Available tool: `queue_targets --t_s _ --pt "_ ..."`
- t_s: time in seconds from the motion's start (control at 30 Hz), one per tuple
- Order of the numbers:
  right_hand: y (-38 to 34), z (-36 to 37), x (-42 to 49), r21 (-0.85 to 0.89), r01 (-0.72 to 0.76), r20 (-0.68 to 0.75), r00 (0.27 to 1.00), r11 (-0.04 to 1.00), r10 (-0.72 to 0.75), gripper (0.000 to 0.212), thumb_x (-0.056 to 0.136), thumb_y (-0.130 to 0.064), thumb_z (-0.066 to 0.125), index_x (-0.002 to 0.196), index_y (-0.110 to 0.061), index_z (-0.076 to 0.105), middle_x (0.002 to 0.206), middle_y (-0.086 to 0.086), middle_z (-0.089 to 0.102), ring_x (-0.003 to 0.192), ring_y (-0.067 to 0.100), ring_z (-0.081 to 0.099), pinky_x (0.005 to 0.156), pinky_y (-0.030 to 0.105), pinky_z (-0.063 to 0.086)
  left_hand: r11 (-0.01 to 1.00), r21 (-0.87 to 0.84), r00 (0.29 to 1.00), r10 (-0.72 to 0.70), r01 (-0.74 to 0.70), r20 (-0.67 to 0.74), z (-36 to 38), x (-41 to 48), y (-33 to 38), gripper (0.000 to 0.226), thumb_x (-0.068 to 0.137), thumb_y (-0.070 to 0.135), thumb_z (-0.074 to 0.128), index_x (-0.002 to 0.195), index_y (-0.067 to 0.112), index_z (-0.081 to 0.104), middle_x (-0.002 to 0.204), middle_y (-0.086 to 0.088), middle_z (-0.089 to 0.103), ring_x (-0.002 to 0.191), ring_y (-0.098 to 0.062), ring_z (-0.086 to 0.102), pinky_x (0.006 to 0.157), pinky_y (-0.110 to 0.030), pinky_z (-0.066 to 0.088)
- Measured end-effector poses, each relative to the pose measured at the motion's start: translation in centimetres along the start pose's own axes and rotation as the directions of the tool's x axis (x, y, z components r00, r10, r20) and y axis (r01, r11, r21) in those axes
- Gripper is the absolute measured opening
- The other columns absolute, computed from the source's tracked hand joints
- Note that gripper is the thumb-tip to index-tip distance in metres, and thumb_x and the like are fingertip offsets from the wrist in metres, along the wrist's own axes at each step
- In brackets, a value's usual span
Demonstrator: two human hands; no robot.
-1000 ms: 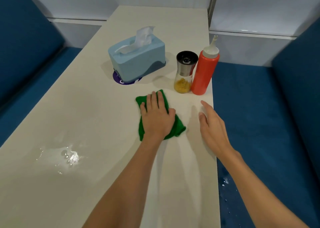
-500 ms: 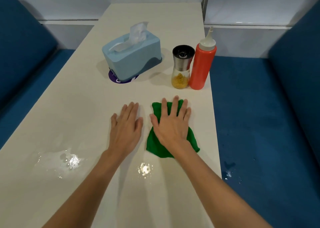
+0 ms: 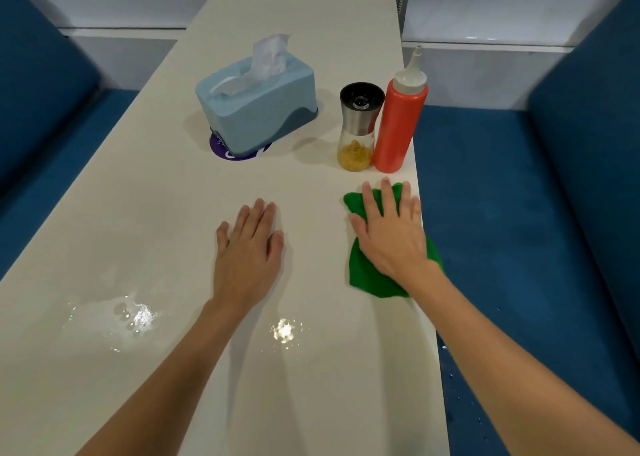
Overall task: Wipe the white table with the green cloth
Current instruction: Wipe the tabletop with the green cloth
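The green cloth (image 3: 367, 279) lies crumpled on the white table (image 3: 138, 213) at its right edge, just in front of the bottles. My right hand (image 3: 389, 234) presses flat on top of it, fingers spread, covering its middle; one corner hangs slightly past the edge. Further left, my left hand (image 3: 247, 251) rests flat on the bare tabletop, palm down, holding nothing. A puddle of water (image 3: 128, 317) glistens on the near left of the table, and a smaller wet patch (image 3: 284, 329) shines between my forearms.
A light blue tissue box (image 3: 256, 106) stands on a purple coaster (image 3: 221, 149) at mid-table. A steel-topped grinder (image 3: 358, 126) and a red squeeze bottle (image 3: 398, 116) stand by the right edge, just beyond the cloth. Blue benches (image 3: 519, 213) flank the table.
The cloth passed from under my left hand to under my right. My right hand has slid it rightward to the table's edge. My left hand now lies flat on the table.
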State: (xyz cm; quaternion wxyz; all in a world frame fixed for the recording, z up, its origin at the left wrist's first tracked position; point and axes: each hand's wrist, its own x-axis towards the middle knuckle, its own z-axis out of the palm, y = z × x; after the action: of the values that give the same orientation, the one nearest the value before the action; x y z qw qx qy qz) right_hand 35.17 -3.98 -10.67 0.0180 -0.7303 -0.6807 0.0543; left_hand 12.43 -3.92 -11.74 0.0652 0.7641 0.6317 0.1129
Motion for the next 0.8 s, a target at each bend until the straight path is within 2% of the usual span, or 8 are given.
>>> queue_targets --t_s 0.1,0.2,0.33,0.47,0.53,0.63,0.73,0.8 --pt "-1.3 -0.2 -3.7 0.040 0.285 0.008 0.958 0.958 -0.285 0.063 0.097 -0.051 0.006 0.153 -0.023 0.005 0.160 0.009 0.009 0.145 0.038 0.002 0.117 0.053 0.008 0.997 -0.076 0.999 -0.007 0.010 0.037 -0.3 0.1 -0.4 0.053 0.101 0.039 0.022 0.151 0.022 0.028 0.159 0.001 0.021 0.147 -0.018 0.015 0.116 -0.044 0.008" --pt "0.5 -0.9 -7.0 0.151 0.480 0.075 0.866 0.864 -0.494 0.059 0.100 -0.051 0.021 0.152 -0.023 0.014 0.160 -0.002 0.010 0.147 0.024 0.000 0.119 0.042 0.003 0.988 -0.155 0.999 -0.020 0.027 0.045 -1.1 -0.5 -1.1 0.049 0.103 0.038 0.028 0.150 0.026 0.027 0.159 0.005 0.019 0.147 -0.013 0.012 0.116 -0.042 0.005" --pt "4.3 -1.4 -4.9 0.127 0.389 0.051 0.916 0.912 -0.398 0.064 0.096 -0.056 0.017 0.142 -0.017 0.036 0.159 0.000 0.015 0.147 0.023 0.004 0.119 0.046 0.008 0.997 -0.037 0.998 -0.067 0.068 0.012 -2.0 -2.6 -3.4 0.057 0.096 0.046 0.021 0.150 0.029 0.029 0.159 0.006 0.019 0.147 -0.014 0.013 0.115 -0.045 0.004" --pt "2.3 -1.4 -0.9 0.037 0.149 -0.009 0.989 0.988 -0.149 0.057 0.101 -0.044 0.020 0.145 -0.010 0.032 0.158 0.012 0.016 0.146 0.035 0.005 0.118 0.045 0.004 0.996 -0.023 0.996 -0.091 0.092 0.017 -2.4 -3.7 -5.4 0.058 0.095 0.048 0.018 0.149 0.030 0.029 0.159 0.005 0.021 0.147 -0.014 0.015 0.115 -0.046 0.007" --pt "-0.7 -1.0 -0.1 0.023 0.099 -0.021 0.995 0.995 -0.098 0.053 0.104 -0.036 0.020 0.148 -0.008 0.024 0.159 0.016 0.011 0.146 0.038 0.002 0.118 0.046 0.001 0.996 -0.019 0.996 -0.085 0.085 0.015 -2.2 -3.7 -5.4 0.057 0.096 0.047 0.019 0.149 0.030 0.030 0.159 0.005 0.022 0.147 -0.014 0.015 0.115 -0.046 0.007" --pt "-5.3 0.1 -0.8 0.029 0.169 -0.030 0.985 0.985 -0.168 0.054 0.104 -0.035 0.017 0.150 -0.007 0.021 0.158 0.018 0.010 0.145 0.040 0.003 0.117 0.047 -0.001 0.996 -0.022 0.996 -0.087 0.087 0.004 -2.0 -3.7 -5.5 0.056 0.096 0.046 0.022 0.149 0.030 0.031 0.158 0.005 0.023 0.146 -0.013 0.016 0.115 -0.046 0.007" --pt "-7.1 0.6 -4.4 0.020 0.298 -0.033 0.954 0.954 -0.297 0.058 0.099 -0.037 0.017 0.143 -0.006 0.040 0.151 0.018 0.032 0.141 0.041 0.024 0.114 0.050 0.015 0.996 -0.026 0.997 -0.080 0.080 0.006 -1.9 -3.7 -6.0 0.056 0.096 0.048 0.023 0.149 0.031 0.030 0.158 0.006 0.022 0.146 -0.013 0.016 0.115 -0.046 0.008" --pt "-5.7 0.7 -7.2 0.005 0.383 0.006 0.924 0.924 -0.383 0.056 0.100 -0.040 0.019 0.144 -0.012 0.040 0.153 0.011 0.032 0.142 0.035 0.025 0.114 0.049 0.019 0.997 -0.034 0.997 -0.074 0.074 0.010 -1.8 -3.7 -6.1 0.055 0.096 0.048 0.023 0.149 0.032 0.030 0.158 0.006 0.023 0.146 -0.013 0.016 0.115 -0.046 0.008"
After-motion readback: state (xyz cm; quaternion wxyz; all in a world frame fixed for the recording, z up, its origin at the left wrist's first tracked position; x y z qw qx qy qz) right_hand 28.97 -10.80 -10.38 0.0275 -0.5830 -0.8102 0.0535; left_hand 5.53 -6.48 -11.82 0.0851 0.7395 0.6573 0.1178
